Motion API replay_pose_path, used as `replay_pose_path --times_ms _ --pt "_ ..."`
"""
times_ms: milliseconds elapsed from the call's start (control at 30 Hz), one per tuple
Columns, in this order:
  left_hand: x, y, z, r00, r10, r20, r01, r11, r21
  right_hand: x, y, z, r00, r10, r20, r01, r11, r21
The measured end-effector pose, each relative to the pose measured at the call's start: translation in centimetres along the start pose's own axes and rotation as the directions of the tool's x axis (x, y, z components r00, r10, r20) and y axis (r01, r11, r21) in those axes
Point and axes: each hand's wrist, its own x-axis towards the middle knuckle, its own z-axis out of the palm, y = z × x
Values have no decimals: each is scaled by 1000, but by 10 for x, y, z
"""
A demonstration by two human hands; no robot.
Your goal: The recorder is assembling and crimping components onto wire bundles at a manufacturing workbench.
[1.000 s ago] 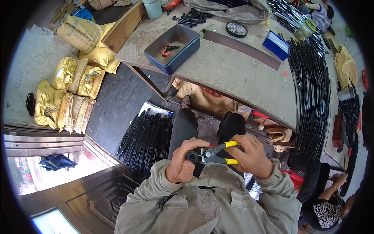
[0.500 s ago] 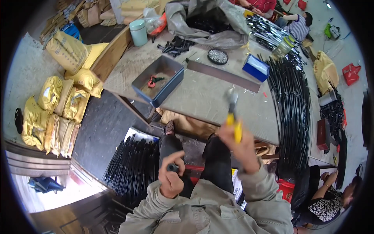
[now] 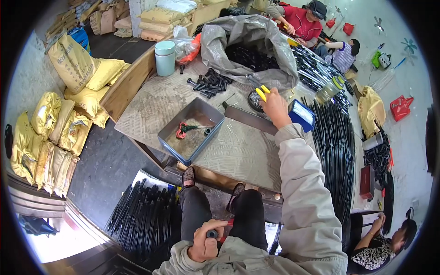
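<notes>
My right hand (image 3: 276,109) reaches out over the table, closed on pliers with yellow handles (image 3: 261,94). Their grey jaws point toward the large grey sack (image 3: 215,43) of black parts. Right beside this hand is a round black dish (image 3: 253,97) of small silvery pieces, partly covered. Down at my lap, my left hand (image 3: 204,243) is closed around a black cylindrical piece (image 3: 211,233), its round hollow end facing up. What lies below its grip is hidden. A grey tray (image 3: 173,150) on the table contains a red-and-green tool (image 3: 182,130) and a small black part.
Black bolt-like parts (image 3: 209,84) lie near the sack. A brown metal bar (image 3: 250,118) and a blue box (image 3: 301,115) flank my right arm. Long black rods (image 3: 332,146) line the table's right side; others (image 3: 142,215) stand at lower left. Co-workers sit at right.
My right hand with the pliers has moved forward, from above the near table edge to the silvery dish. The left hand sits lower in view, still around the black piece.
</notes>
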Motion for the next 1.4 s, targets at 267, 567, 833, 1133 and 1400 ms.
replay_pose_path --times_ms 267,567,833,1133,1400 --pt "4 -7 -4 999 -51 -9 51 998 -24 4 10 6 993 -21 -120 33 995 96" --pt "4 2 -6 991 -105 -88 98 992 -81 -96 -34 -66 964 -11 267 -266 23 964" --pt "20 49 33 994 -109 3 109 993 -37 -275 -114 -113 969 -155 193 -236 -342 910" --pt "-18 56 45 995 94 -18 -94 996 0 -309 -115 -134 974 -223 -47 25 -101 995" --pt "-26 62 54 994 108 -12 -107 994 38 -319 -105 -145 963 -172 -206 230 137 963"
